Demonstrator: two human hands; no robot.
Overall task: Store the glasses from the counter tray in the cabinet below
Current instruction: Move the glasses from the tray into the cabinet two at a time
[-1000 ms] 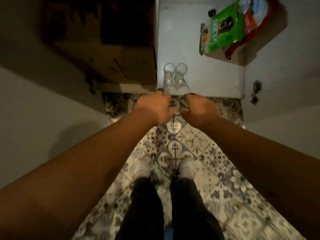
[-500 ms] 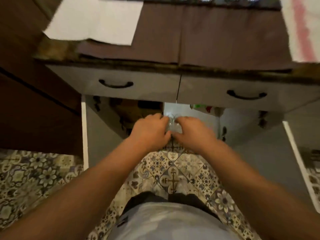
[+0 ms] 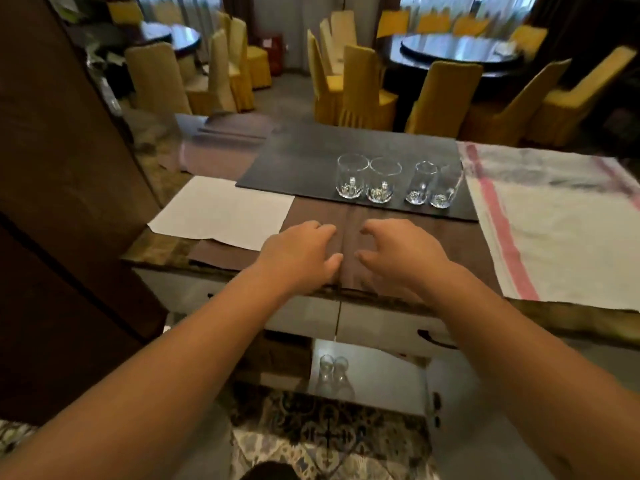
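Several clear glasses stand in a row on the dark tray (image 3: pixel 298 161) on the counter: two wide tumblers (image 3: pixel 352 180) at the left, two narrower glasses (image 3: pixel 434 183) at the right. My left hand (image 3: pixel 301 252) and my right hand (image 3: pixel 396 251) hover side by side over the brown cloth, just short of the tray, fingers apart and holding nothing. Below the counter, two glasses (image 3: pixel 333 370) stand together on the white shelf (image 3: pixel 384 379) of the open cabinet.
A white paper (image 3: pixel 225 211) lies left of my hands and a white towel with a pink stripe (image 3: pixel 554 220) covers the counter's right side. Two drawers with dark handles sit under the counter edge. Yellow-covered chairs (image 3: pixel 360 88) and round tables stand beyond.
Both hands let go of the two glasses on the cabinet shelf and rose to the counter top. My view lifted from the floor and cabinet to the tray.
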